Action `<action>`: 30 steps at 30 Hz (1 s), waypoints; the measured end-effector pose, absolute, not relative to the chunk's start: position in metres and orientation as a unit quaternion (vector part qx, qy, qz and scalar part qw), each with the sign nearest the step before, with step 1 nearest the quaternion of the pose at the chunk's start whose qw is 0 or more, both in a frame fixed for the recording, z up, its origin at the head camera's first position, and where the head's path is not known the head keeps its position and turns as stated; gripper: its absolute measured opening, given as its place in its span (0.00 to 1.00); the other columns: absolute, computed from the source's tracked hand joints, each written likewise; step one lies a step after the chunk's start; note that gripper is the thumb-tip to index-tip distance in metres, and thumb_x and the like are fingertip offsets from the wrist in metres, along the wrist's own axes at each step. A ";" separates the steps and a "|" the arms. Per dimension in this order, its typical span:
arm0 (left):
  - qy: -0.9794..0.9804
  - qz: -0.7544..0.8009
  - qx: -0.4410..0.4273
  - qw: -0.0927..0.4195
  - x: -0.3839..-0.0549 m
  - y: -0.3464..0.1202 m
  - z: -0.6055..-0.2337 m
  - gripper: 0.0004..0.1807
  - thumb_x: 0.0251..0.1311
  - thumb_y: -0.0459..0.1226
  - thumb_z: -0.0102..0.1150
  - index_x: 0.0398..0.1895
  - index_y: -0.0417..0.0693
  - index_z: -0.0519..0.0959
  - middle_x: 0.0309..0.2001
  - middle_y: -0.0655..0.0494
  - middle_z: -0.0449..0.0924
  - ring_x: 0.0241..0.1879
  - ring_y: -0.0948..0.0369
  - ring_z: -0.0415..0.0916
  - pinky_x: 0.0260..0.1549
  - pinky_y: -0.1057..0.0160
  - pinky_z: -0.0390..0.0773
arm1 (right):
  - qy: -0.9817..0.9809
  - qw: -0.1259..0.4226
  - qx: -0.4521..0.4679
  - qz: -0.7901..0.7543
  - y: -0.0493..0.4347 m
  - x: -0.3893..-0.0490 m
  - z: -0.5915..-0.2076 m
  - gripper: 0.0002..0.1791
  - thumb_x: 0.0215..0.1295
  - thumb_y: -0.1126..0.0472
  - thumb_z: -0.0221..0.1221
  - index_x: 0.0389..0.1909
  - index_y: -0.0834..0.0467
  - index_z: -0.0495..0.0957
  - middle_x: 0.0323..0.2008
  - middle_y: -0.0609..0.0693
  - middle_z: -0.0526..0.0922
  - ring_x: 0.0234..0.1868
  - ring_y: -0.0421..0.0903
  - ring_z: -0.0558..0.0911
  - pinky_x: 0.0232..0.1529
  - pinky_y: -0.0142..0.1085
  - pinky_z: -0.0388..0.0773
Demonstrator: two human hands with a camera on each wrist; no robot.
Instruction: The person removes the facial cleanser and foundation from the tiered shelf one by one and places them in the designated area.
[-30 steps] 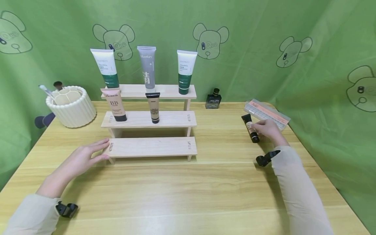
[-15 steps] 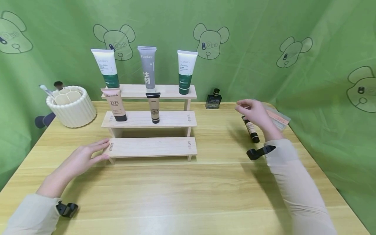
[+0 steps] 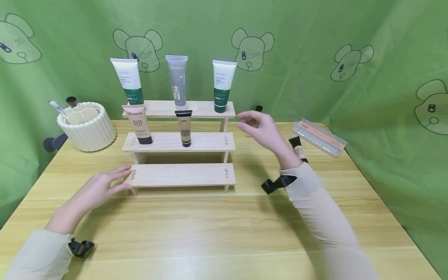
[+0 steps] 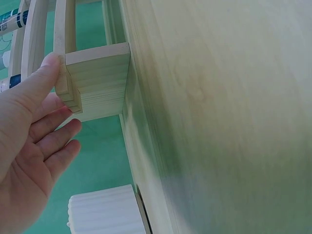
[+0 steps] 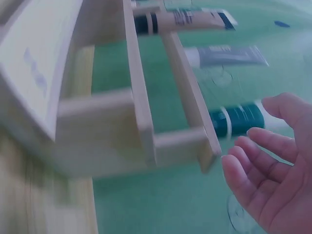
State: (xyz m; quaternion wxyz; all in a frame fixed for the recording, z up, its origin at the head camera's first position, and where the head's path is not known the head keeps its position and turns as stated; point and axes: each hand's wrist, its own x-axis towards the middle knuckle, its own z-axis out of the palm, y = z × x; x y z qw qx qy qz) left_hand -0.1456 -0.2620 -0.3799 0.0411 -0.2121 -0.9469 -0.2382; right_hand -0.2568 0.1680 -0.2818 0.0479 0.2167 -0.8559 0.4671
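A three-step wooden display stand [image 3: 182, 175] is on the table. My left hand [image 3: 94, 190] grips the left end of its lowest step, thumb at the front edge; the left wrist view shows thumb and fingers on either side of the board end [image 4: 68, 92]. My right hand [image 3: 260, 130] is in the air just right of the stand, fingers loosely bent, holding nothing. It is closest to the white-and-green tube [image 3: 223, 86] on the top step. A grey tube [image 3: 177, 82] and another white-and-green tube [image 3: 128, 80] share that step. The middle step bears a pink BB cream tube [image 3: 138, 125] and a beige tube [image 3: 184, 129].
Behind my right hand is a dark perfume bottle [image 3: 258, 109], mostly hidden. A black-capped tube [image 3: 297, 147] lies on the table at right, partly behind my wrist, beside a flat clear case [image 3: 319, 137]. A white ribbed holder [image 3: 87, 130] with brushes stands at left.
My right hand has left the lying black-capped tube, risen and moved left to the stand's right side, fingers empty. The left hand keeps its grip on the lowest step.
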 end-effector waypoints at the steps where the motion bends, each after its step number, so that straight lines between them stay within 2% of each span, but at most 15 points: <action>1: -0.947 -0.238 -0.212 0.041 -0.146 -0.262 -0.380 0.29 0.59 0.45 0.58 0.59 0.34 0.69 0.60 0.38 0.66 0.55 0.38 0.65 0.54 0.39 0.63 | -0.852 0.045 0.223 0.472 0.162 -0.257 -0.282 0.17 0.63 0.59 0.59 0.50 0.63 0.76 0.39 0.55 0.79 0.37 0.47 0.77 0.33 0.39 0.81; 9: -0.947 -0.236 -0.215 0.042 -0.147 -0.262 -0.382 0.30 0.59 0.45 0.59 0.58 0.34 0.69 0.59 0.38 0.66 0.55 0.38 0.65 0.54 0.39 0.63 | -0.830 0.042 0.261 0.491 0.119 -0.262 -0.297 0.16 0.60 0.62 0.61 0.48 0.64 0.77 0.37 0.55 0.80 0.38 0.47 0.77 0.41 0.38 0.77; 15: -0.947 -0.236 -0.214 0.041 -0.147 -0.262 -0.382 0.30 0.59 0.45 0.59 0.58 0.34 0.69 0.59 0.38 0.66 0.55 0.38 0.65 0.54 0.39 0.63 | -0.815 0.006 0.264 0.516 0.091 -0.263 -0.304 0.17 0.59 0.63 0.62 0.49 0.64 0.76 0.36 0.54 0.79 0.35 0.47 0.78 0.28 0.39 0.82; 22: -0.947 -0.235 -0.216 0.044 -0.147 -0.262 -0.382 0.29 0.59 0.44 0.59 0.58 0.33 0.70 0.59 0.38 0.66 0.55 0.38 0.65 0.54 0.39 0.63 | -0.812 0.004 0.273 0.516 0.066 -0.261 -0.308 0.17 0.58 0.64 0.63 0.48 0.64 0.76 0.37 0.53 0.79 0.38 0.45 0.77 0.31 0.34 0.81; 30: -0.947 -0.234 -0.216 0.045 -0.147 -0.262 -0.383 0.29 0.59 0.44 0.59 0.58 0.33 0.70 0.59 0.38 0.67 0.55 0.38 0.66 0.53 0.39 0.64 | -0.803 -0.021 0.256 0.538 0.051 -0.259 -0.313 0.18 0.58 0.65 0.62 0.50 0.65 0.74 0.38 0.55 0.79 0.39 0.46 0.77 0.30 0.36 0.81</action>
